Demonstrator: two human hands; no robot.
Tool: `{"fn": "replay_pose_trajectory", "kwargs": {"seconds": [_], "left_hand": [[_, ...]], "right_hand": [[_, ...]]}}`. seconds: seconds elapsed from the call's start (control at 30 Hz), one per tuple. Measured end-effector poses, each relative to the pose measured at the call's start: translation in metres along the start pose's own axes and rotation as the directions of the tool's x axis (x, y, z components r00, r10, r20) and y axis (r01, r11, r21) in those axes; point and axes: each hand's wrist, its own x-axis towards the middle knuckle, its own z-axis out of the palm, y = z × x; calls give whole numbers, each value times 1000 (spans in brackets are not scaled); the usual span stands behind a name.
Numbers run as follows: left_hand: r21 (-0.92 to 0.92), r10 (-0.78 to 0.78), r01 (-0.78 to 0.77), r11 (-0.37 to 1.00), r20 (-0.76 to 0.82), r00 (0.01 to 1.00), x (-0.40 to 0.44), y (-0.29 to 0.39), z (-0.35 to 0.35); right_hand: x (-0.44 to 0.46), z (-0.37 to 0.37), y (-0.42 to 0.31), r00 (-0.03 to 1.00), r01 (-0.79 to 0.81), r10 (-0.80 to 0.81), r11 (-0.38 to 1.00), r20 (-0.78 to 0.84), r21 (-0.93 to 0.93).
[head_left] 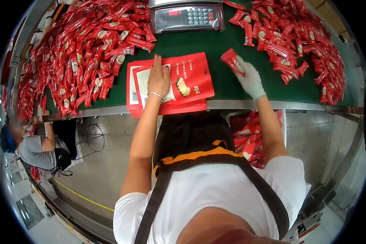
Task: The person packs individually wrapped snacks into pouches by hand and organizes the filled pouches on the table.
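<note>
My left hand point(158, 80), bare with a bracelet at the wrist, lies flat with fingers stretched out on a red printed pouch point(194, 78). That pouch is the top of a small stack at the belt's near edge; its print shows a pale yellow snack. To the right, my right hand point(251, 78) wears a whitish glove and is closed on a small red snack packet point(232, 62), held just above the green belt point(219, 40). The glove is slightly blurred, so I cannot tell whether it holds more than one packet.
A digital scale point(186, 17) stands at the back. Red packets are heaped on the left point(85, 49) and on the right point(288, 36). Below the metal edge, a bin holds red packages point(250, 138). Another person point(40, 148) works at the far left.
</note>
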Motion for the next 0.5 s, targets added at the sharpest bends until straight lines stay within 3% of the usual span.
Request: {"fn": "replay_pose_trajectory", "kwargs": {"seconds": [0.1,0.2,0.33,0.4,0.43,0.5], "left_hand": [[-3,5,-5,1000,44,999,-2,-1,0],[115,62,-72,991,85,994,0,-5,3],[325,109,-152,933,145,983,-1,-1,4],[328,97,-140,934,144,985,-4,-3,4],[307,104,-140,941,129,986,-4,-4,4],[290,117,-146,946,115,986,0,-5,4]], "right_hand": [[-18,-5,-36,974,177,-197,970,115,168],[6,31,-41,896,413,-436,887,81,204],[58,87,-52,832,461,-500,864,238,203],[68,125,-44,887,131,-397,707,236,695],[69,124,-42,887,135,-399,706,233,695],[70,118,-34,805,297,-520,770,286,565]]}}
